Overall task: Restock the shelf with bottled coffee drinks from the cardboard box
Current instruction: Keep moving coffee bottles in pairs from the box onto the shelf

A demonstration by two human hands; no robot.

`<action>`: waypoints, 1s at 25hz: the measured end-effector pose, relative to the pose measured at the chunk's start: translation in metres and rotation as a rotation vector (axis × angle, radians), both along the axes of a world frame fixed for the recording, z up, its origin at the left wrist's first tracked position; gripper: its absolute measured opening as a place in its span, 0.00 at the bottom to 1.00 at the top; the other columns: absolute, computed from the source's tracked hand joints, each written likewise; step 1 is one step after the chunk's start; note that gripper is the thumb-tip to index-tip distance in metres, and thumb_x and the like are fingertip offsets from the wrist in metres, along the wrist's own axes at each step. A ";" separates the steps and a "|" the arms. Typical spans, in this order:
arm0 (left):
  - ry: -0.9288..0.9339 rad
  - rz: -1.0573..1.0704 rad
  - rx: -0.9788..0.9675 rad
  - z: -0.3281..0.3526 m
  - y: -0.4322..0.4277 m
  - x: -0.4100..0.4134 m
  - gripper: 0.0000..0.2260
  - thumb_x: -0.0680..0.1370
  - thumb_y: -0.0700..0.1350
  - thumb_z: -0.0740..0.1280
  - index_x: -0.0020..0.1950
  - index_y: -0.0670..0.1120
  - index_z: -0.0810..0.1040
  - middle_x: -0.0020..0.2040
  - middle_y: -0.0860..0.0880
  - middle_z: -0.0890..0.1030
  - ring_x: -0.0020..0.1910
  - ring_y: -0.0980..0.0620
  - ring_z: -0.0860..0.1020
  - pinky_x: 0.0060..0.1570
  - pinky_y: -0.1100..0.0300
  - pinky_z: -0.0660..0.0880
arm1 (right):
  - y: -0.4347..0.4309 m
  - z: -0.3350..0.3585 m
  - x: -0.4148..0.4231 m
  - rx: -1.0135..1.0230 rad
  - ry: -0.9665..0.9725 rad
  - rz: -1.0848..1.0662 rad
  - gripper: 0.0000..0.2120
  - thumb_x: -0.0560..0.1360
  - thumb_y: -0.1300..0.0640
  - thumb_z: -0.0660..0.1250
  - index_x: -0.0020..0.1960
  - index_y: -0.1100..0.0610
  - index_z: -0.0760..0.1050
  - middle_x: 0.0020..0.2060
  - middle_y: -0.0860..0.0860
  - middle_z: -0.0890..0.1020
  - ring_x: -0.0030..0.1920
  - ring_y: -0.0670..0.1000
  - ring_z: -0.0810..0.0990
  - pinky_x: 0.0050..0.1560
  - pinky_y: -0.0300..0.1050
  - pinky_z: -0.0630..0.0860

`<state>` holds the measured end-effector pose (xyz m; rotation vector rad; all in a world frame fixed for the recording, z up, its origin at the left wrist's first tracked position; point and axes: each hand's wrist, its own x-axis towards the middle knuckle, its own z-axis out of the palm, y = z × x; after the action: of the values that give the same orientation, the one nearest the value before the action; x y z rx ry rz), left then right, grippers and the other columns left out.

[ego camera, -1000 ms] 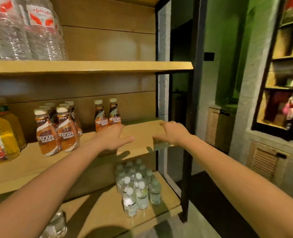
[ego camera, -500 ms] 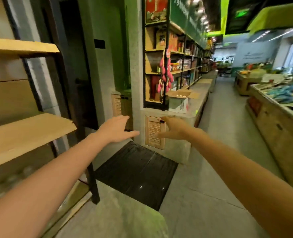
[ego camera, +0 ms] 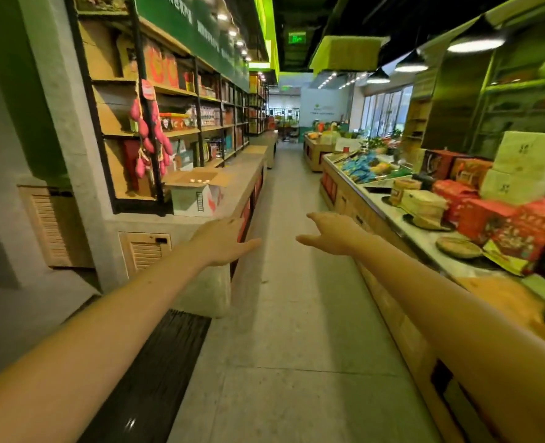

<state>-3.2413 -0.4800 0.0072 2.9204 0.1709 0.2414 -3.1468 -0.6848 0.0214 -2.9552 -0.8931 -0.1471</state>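
Now facing down grey tiled shop aisle (ego camera: pixel 296 330); target shelf out of view. Reaching forward with bare left hand (ego camera: pixel 223 243), fingers straight and loosely spread, holding nothing. Same for bare right hand (ego camera: pixel 331 233): relaxed, slightly spread, empty. Both well short of open brown-and-white cardboard box (ego camera: pixel 197 195), parked far left on long grey stone counter ledge (ego camera: pixel 248 167), just beside black-framed wooden shelving (ego camera: pixel 181 132). Flaps folded out, so easy top access. Small white bottle caps (ego camera: pixel 198 180) showing inside, so stock left to move. Bottle bodies hidden by box wall. Probably fetch phase: arms out empty-handed, likely heading for a pick from box. Box set up on ledge, likely to save bending. Right side: wooden display table (ego camera: pixel 395 318) with red printed gift packs (ego camera: pixel 488 219), not part of task. Blur at right edge, details unclear there.
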 end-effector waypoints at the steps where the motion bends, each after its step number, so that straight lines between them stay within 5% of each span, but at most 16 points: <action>1: 0.004 -0.016 0.009 -0.002 -0.008 0.024 0.34 0.76 0.65 0.56 0.75 0.45 0.58 0.75 0.44 0.63 0.71 0.44 0.65 0.67 0.50 0.64 | -0.012 0.001 0.023 -0.009 -0.003 -0.015 0.36 0.76 0.37 0.57 0.75 0.59 0.56 0.72 0.57 0.66 0.70 0.58 0.67 0.68 0.54 0.66; 9: 0.013 -0.040 0.084 -0.010 -0.007 0.212 0.32 0.76 0.64 0.56 0.73 0.45 0.63 0.70 0.45 0.69 0.66 0.45 0.69 0.63 0.49 0.69 | -0.021 -0.004 0.195 0.003 0.018 -0.054 0.36 0.76 0.37 0.58 0.74 0.59 0.58 0.70 0.57 0.69 0.69 0.57 0.68 0.68 0.56 0.67; 25: 0.000 0.066 0.160 0.002 0.190 0.615 0.35 0.75 0.66 0.57 0.72 0.42 0.64 0.70 0.42 0.70 0.67 0.43 0.69 0.64 0.49 0.69 | 0.190 -0.001 0.604 0.061 -0.001 0.014 0.34 0.75 0.37 0.60 0.71 0.59 0.63 0.68 0.57 0.72 0.66 0.58 0.71 0.64 0.55 0.70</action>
<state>-2.6260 -0.2899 0.0089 3.0765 0.2604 0.2783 -2.5426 -0.4946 0.0201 -2.8924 -0.8924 -0.1717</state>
